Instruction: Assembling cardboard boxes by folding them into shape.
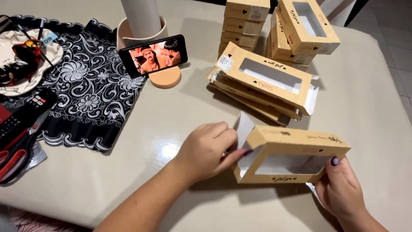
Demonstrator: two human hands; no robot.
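A tan cardboard window box [296, 144] stands on the table in front of me, half unfolded, with its left end flap open and white inside. My left hand [206, 150] presses its fingers against that open left end. My right hand [341, 189] grips the box's lower right corner, thumb on the front face. Just behind lies a pile of flat, unfolded boxes of the same kind [262, 86].
Two stacks of assembled boxes [244, 25] stand at the back, one [307, 25] tilted on top. A phone [153, 55] leans on a round stand. A black floral cloth [86, 86], a dish, a remote and red-handled scissors [15, 157] lie at left.
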